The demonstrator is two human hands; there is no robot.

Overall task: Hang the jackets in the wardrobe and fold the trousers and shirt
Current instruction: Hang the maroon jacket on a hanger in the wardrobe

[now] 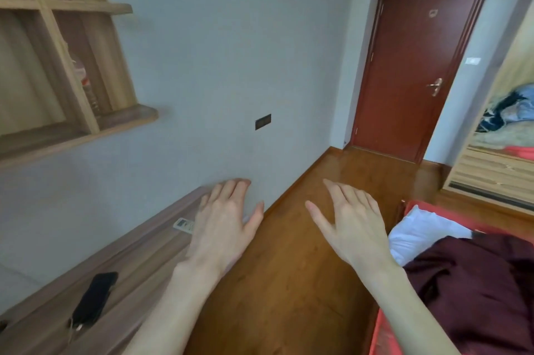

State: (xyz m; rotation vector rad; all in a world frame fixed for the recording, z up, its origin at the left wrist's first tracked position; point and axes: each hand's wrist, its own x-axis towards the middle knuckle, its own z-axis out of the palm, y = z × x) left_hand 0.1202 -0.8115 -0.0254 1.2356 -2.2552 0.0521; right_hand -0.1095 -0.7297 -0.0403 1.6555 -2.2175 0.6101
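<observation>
Both hands hang in mid-air over the wooden floor [303, 239], palms down and holding nothing; the left hand [222, 227] has its fingers straight and spread a little, thumb out to the side, and the right hand [349, 227] mirrors it, fingers loose and apart; this reads as a ready posture, hands free so that a garment can be picked up with both at once.

The only clothing within reach is a dark maroon garment [474, 288], lying crumpled on the bed [433, 211] at the lower right, just beside the right forearm and partly over a white pillow [419, 232]; whether it is a jacket, the shirt or the trousers cannot be told from its folds; it seems dumped there for sorting, not yet folded.

At the far right edge stands the wardrobe [491, 172], well apart from the hands; inside it a heap of blue and dark clothes [511, 109] lies in a bundle rather than hung up, so the hanging appears not yet done.

Along the left wall a low wooden ledge [138, 253] carries a remote control [184, 224] and a black phone [94, 299], set aside out of the way; a red door [419, 65] stands closed at the far end.
</observation>
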